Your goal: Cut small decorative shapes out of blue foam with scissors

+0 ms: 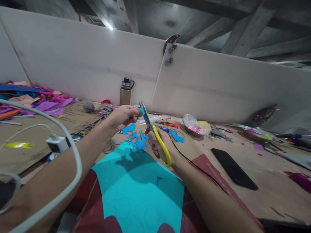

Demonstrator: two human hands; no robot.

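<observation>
Over the table, right hand: wrapped around yellow-handled scissors, blades a bit apart
Left hand: pinching a small turquoise piece right by the blades (can't tell if it's actually between them)
Turquoise sheet: below both hands, faint outlines on it
Blue scraps: scattered around its far edge

One left hand, one right hand, making two! Just one pair of scissors, one turquoise sheet, one turquoise scrap. Scanning wider now: one phone, one bottle, one charger, one grey ball, at least one bowl. And blue scraps, plenty, too tangled to number!
</observation>
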